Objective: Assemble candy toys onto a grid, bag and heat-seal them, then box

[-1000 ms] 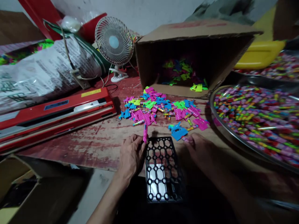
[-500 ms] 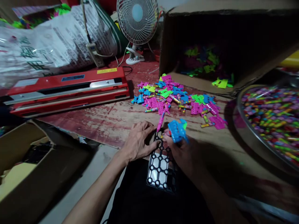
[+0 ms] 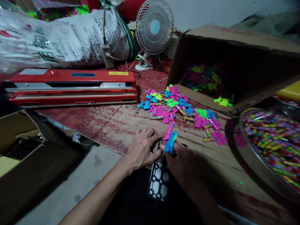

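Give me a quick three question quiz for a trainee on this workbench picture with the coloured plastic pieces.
1. True or false: the cardboard box lies on its side, opening facing the pile of plastic pieces.
2. Which hand holds the blue piece?
3. What stands left of the box? A fan, B kettle, C lamp.

Key
1. True.
2. The right hand; the left hand rests on the black grid tray.
3. A, the fan.

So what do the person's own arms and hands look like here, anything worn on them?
Both are bare: the left hand and the right hand carry no gloves, and no rings, watch or bands show. No sleeve covers either forearm as far as the picture reaches. The right arm lies in shadow, so fine detail there is hard to tell.
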A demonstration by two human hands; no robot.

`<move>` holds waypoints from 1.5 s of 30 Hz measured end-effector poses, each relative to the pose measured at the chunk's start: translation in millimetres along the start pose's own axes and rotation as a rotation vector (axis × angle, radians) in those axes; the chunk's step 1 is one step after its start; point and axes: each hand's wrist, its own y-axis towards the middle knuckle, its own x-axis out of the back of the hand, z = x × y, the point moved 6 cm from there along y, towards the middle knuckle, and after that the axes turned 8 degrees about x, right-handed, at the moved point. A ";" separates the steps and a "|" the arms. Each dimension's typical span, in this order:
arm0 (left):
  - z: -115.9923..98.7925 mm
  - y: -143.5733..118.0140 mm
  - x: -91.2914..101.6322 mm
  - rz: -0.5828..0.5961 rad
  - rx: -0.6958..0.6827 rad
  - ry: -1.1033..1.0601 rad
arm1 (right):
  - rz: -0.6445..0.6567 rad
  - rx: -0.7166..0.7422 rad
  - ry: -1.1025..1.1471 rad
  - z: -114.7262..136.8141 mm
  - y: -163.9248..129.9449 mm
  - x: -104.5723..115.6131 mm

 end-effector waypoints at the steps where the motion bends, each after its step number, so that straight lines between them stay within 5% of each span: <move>1: 0.1 -0.3 -1.0 0.002 0.013 0.009 | -0.015 0.013 -0.001 1.0 -0.7 -0.8; 11: 1.1 -0.6 -2.1 0.052 0.042 -0.003 | -0.109 0.012 0.025 6.1 -9.1 -15.5; 14: 3.6 -1.4 -3.1 -0.025 -0.016 0.067 | -0.007 -0.016 0.147 2.2 -8.9 -9.1; 17: 5.8 -4.2 -5.5 -0.158 -0.081 0.163 | -0.050 -0.153 0.096 -32.7 -17.1 16.7; 20: 8.7 -8.7 -5.8 -0.282 -0.042 0.302 | -0.244 -0.327 -0.327 -83.6 -31.6 53.1; 25: 7.2 0.6 -3.4 -0.276 0.133 0.481 | -0.125 -0.415 -0.720 -125.9 -41.6 60.1; 32: 1.1 19.6 -2.0 -0.249 0.203 0.427 | -0.081 -0.424 -0.449 -110.9 -76.6 74.0; 37: 6.2 9.9 8.9 -0.164 0.143 0.158 | -0.062 -0.364 -0.166 -79.6 -62.6 80.5; 45: -1.8 -26.5 1.2 -0.182 0.127 0.036 | -0.018 -0.346 0.225 -19.5 -13.4 16.8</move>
